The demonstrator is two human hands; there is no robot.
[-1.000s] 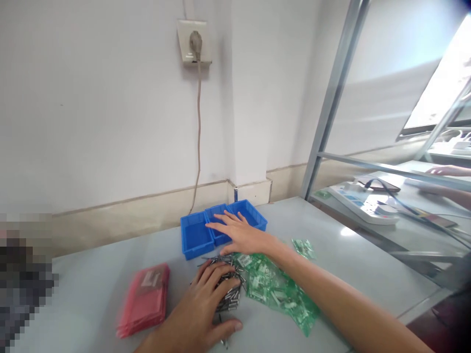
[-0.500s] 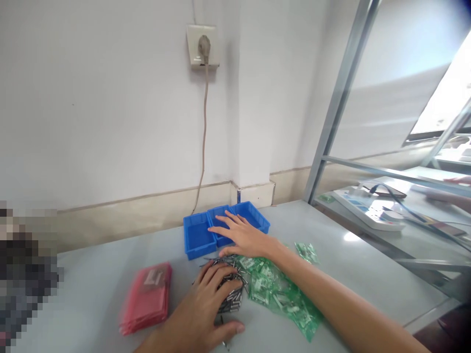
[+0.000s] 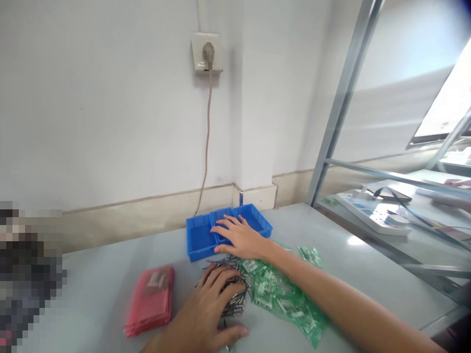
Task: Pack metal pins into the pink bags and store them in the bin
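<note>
My left hand (image 3: 209, 309), fingers spread, rests over a pile of small dark and silvery metal pins or screws (image 3: 237, 303); its palm side is hidden. Beyond it, my right hand (image 3: 241, 238) reaches over the middle blue bin (image 3: 221, 214) with its fingers apart and nothing visible in them. The left blue bin (image 3: 200, 238) and the right blue bin (image 3: 253, 219) stand on either side. Green plastic packets (image 3: 272, 289) with small parts inside lie under and beside my right forearm.
A stack of red plastic bags (image 3: 150, 301) lies to the left on the grey table (image 3: 95, 284). A metal frame post (image 3: 338, 113) rises at the right. Past it, a power strip (image 3: 371, 213) and cables lie on another table. A plugged-in cord (image 3: 208, 127) hangs down the wall.
The whole view has shifted slightly, so everything sits a little lower and further right. Both hands keep nearly the same pose, the right fingers slightly more spread.
</note>
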